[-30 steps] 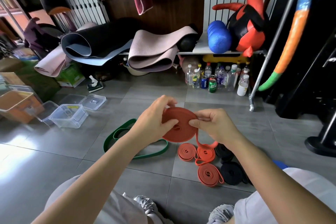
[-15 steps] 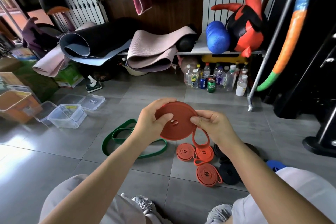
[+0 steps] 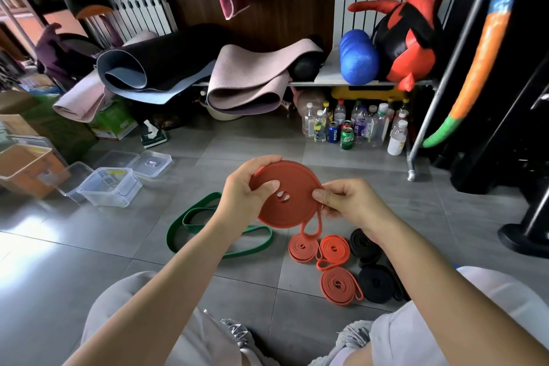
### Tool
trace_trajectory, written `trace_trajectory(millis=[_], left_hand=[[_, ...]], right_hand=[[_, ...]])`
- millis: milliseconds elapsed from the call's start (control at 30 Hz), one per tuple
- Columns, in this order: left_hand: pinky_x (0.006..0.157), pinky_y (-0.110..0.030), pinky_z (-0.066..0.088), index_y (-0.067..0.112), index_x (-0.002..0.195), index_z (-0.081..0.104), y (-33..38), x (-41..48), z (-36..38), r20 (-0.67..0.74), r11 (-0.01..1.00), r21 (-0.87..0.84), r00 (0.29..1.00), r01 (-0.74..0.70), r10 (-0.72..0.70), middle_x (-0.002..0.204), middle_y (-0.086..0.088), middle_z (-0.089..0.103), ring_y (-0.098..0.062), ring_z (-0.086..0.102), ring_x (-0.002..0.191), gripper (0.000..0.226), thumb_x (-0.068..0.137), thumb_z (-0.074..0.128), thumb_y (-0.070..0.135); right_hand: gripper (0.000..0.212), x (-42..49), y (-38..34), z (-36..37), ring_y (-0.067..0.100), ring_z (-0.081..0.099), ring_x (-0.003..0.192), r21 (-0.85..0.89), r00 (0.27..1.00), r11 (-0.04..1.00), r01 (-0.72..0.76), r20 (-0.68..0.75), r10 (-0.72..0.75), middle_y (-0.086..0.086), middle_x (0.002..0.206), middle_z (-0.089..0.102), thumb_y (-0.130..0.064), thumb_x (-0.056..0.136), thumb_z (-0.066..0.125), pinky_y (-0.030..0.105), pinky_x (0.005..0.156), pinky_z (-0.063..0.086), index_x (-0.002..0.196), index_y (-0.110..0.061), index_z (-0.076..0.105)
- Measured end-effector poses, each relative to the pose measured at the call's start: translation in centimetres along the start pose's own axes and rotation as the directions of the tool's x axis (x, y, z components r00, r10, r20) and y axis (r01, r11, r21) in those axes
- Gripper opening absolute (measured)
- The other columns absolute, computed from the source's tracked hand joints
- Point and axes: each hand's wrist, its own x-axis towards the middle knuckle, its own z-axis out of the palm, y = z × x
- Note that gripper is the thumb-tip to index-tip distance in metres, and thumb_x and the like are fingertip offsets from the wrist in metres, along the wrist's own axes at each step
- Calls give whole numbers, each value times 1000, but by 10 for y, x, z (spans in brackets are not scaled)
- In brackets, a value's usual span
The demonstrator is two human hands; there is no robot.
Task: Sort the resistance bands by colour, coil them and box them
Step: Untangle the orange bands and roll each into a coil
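Note:
An orange band is wound into a flat coil that I hold in the air over the floor. My left hand grips its left side, thumb on the face. My right hand pinches its right edge, and a short loop of the loose tail hangs below. Three coiled orange bands lie on the tiles beneath. Coiled black bands lie to their right. An uncoiled green band sprawls to the left, partly hidden by my left forearm.
Clear plastic boxes and lids sit on the floor at left, beside an orange bin. Bottles and cans stand under a shelf with rolled mats. A metal rack leg is at right.
The coil has grown larger as more of the tail was wound on; the hanging loop is shorter. Both hands have turned the coil slightly.

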Motion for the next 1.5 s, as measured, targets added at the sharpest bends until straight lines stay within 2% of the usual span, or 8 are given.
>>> trace_trajectory(millis=[533,633,800,967,1100,1267,1400,1500], left_hand=[[81,-12,48,36,106,58,-40,146,20,147,998,42,987,54,-60,105,16,60,0,58,94,45,83,64,-3],[72,-24,52,29,109,49,-87,174,43,123,980,-10,972,201,-198,104,11,54,-8,57,87,42,84,64,-1],[55,-12,43,14,103,51,-198,208,84,4,864,-163,876,477,-483,107,1,55,-8,53,75,27,81,62,2],[65,-31,47,17,97,60,-310,229,126,151,760,-119,768,639,-622,98,-5,62,-20,58,76,25,87,52,-4],[80,-32,49,28,96,62,-384,233,162,186,722,-56,718,690,-671,100,-2,63,-20,60,92,39,80,51,-6],[49,-13,39,22,117,59,-435,232,208,224,682,22,661,731,-716,97,0,58,-11,52,63,49,82,45,-9],[70,-25,46,13,127,54,-454,225,237,230,682,136,647,718,-727,116,-11,60,-34,61,94,52,80,48,-10],[51,-19,44,15,133,49,-461,211,248,254,649,231,599,725,-759,107,-13,61,-16,61,56,57,80,47,-5]], right_hand=[[11,131,-6,-32,8,61,51,-80,995,993,-86,44,89,4,64,65,-11,81,71,22,56,55,90,-8,67],[20,173,33,-37,12,61,50,-108,992,986,-126,12,128,5,66,64,-7,81,70,28,55,54,97,-13,60],[14,240,130,-40,15,63,51,-114,957,951,-286,9,289,5,65,65,-5,83,67,25,55,54,81,-15,58],[14,297,246,-35,8,60,44,-17,890,890,-456,-38,455,9,67,64,1,85,63,23,50,55,80,-11,59],[10,325,325,-31,8,58,42,26,818,820,-572,-56,572,10,68,61,2,87,61,20,46,53,81,-6,58],[9,341,397,-37,15,57,47,51,740,748,-662,-114,663,11,72,57,3,86,60,19,41,50,84,-4,55],[20,340,430,-46,10,56,37,-10,700,706,-708,-144,700,12,70,55,3,88,58,20,40,51,74,-10,51],[21,331,444,-53,19,61,48,-179,699,675,-715,-161,697,14,67,61,-6,87,63,35,57,59,70,-12,52]])
